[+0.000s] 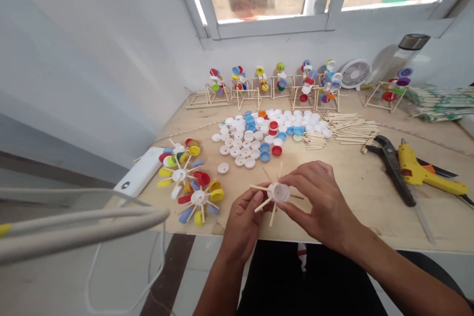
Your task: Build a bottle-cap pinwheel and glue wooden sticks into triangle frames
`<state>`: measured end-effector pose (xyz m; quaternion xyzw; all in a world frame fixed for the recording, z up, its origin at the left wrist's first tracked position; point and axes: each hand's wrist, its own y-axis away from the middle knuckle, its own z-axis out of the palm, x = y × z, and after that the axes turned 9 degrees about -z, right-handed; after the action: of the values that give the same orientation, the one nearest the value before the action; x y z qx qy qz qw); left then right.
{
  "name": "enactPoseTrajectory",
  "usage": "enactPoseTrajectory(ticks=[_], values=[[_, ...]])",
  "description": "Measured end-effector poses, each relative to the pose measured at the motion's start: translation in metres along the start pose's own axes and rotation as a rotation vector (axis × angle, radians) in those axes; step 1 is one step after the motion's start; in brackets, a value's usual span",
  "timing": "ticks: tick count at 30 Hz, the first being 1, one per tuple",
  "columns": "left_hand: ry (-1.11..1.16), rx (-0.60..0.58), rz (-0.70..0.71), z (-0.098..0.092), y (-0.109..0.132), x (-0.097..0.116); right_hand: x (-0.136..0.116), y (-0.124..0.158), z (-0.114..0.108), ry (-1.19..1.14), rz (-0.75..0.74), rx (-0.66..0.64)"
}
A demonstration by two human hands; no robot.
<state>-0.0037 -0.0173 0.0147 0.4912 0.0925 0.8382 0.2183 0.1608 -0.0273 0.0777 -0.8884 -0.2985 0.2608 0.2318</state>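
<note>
My left hand (242,219) and my right hand (320,200) together pinch a white bottle cap hub (278,191) with several thin wooden sticks radiating from it like spokes. I hold it just above the front edge of the plywood table (351,182). The left fingers grip it from below and the left, while the right fingers close on the cap from the right. Just beyond lies a pile of loose bottle caps (264,133), mostly white with some blue and red.
Finished spoked wheels with coloured caps (188,182) lie front left beside a white power bank (138,174). Cap windmills on stick frames (274,84) line the back. Loose sticks (350,127), pliers (392,165), a yellow glue gun (425,174), a small fan (354,74).
</note>
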Motion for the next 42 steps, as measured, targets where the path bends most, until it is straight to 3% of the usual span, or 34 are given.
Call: enactPoseTrajectory(ticks=[9, 19, 42], values=[[0.095, -0.157, -0.115, 0.014, 0.007, 0.004, 0.002, 0.016, -0.006, -0.092, -0.017, 0.023], [0.104, -0.134, -0.119, 0.016, 0.010, -0.001, 0.003, 0.030, -0.005, -0.151, -0.039, 0.064], [0.078, -0.110, -0.119, 0.010, 0.007, -0.004, 0.005, 0.027, 0.001, -0.139, -0.117, 0.062]])
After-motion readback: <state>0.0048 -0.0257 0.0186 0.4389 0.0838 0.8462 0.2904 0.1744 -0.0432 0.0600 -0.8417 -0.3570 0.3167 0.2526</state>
